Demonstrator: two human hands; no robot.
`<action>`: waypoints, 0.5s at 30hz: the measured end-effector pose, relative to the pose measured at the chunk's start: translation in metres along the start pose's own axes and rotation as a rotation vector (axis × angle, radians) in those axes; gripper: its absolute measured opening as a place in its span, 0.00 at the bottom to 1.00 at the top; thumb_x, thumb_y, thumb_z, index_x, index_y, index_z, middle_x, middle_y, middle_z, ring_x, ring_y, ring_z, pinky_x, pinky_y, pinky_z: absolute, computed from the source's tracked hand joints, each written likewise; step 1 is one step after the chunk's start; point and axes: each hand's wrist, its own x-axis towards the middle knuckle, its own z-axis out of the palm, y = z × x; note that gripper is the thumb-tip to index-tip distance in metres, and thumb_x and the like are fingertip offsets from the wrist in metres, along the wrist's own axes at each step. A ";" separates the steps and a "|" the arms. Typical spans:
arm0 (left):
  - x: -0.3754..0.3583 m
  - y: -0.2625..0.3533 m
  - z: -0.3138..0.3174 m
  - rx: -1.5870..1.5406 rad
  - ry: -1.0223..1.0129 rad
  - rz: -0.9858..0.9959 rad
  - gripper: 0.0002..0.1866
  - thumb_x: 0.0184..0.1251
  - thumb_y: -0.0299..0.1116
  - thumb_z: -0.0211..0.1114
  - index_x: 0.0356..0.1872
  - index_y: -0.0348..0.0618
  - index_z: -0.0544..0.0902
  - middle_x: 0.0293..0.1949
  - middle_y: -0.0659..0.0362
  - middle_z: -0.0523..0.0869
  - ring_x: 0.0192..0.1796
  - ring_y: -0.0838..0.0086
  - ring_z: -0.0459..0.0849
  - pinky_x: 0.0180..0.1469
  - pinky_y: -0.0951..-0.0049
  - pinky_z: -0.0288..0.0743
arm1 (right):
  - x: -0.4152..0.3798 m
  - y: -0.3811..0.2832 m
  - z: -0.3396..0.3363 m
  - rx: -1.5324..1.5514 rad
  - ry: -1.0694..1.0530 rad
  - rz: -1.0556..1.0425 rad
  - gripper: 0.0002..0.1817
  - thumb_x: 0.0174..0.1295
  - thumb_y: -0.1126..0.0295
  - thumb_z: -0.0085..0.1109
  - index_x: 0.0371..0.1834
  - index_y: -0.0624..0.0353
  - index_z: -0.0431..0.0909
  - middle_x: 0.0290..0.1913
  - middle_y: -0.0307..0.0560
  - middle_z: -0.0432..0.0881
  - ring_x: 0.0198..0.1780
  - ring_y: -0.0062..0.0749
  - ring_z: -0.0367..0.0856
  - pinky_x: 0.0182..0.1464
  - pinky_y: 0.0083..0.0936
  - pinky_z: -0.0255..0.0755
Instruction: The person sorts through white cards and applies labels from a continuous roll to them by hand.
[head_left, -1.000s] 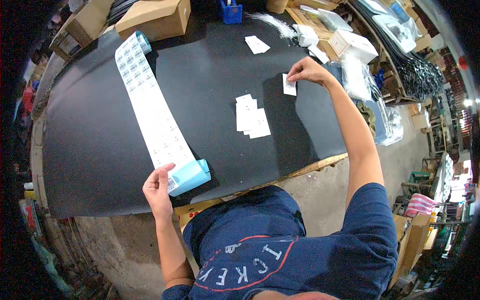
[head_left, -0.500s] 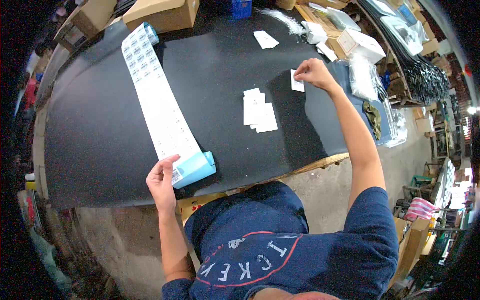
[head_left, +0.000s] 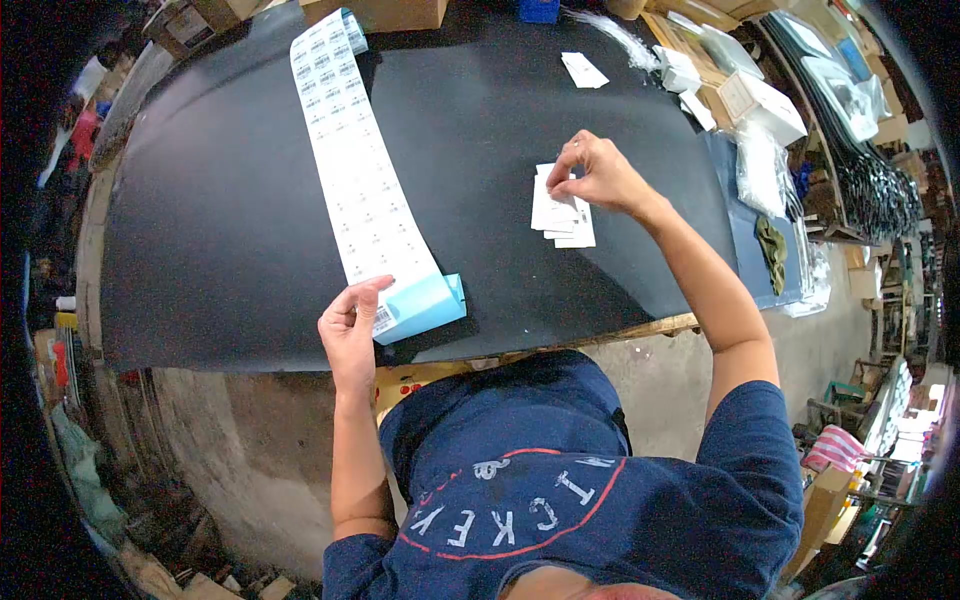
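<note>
The person stands at the near edge of a wide black-topped counter (head_left: 200, 220). The left hand (head_left: 352, 325) sits right at that near edge, thumb and fingers pinched on the near end of a long white strip of printed sticker labels (head_left: 355, 170), where the strip meets its light blue backing paper (head_left: 425, 305), which curls up beside the hand. The strip runs away across the counter toward the far edge, lying flat. The right hand (head_left: 592, 175) is out over the middle of the counter, fingertips drawn together and pressing down on a small loose stack of white paper cards (head_left: 558, 215), which lie overlapping one another well to the right of the strip. One more white card (head_left: 583, 70) lies alone near the far edge. Along the far right corner sit open brown cardboard boxes with white packets (head_left: 745, 95), and clear plastic bags (head_left: 760, 165) rest at the right edge, beside a bundle of black cables (head_left: 870, 170) off the counter.
</note>
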 end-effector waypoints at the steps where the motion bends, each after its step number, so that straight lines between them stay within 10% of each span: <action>1: 0.000 0.000 0.000 -0.004 -0.002 0.004 0.17 0.68 0.42 0.61 0.40 0.36 0.86 0.37 0.61 0.86 0.33 0.86 0.76 0.36 0.85 0.69 | -0.001 0.001 0.003 -0.001 -0.003 0.000 0.07 0.41 0.71 0.72 0.26 0.54 0.87 0.28 0.40 0.83 0.41 0.33 0.75 0.46 0.30 0.70; 15: -0.003 0.002 -0.002 -0.019 -0.017 0.010 0.17 0.69 0.43 0.62 0.40 0.35 0.85 0.34 0.62 0.86 0.31 0.87 0.76 0.33 0.85 0.69 | -0.026 -0.002 0.025 -0.088 0.282 0.007 0.13 0.44 0.66 0.72 0.36 0.49 0.87 0.42 0.43 0.71 0.47 0.36 0.69 0.52 0.30 0.65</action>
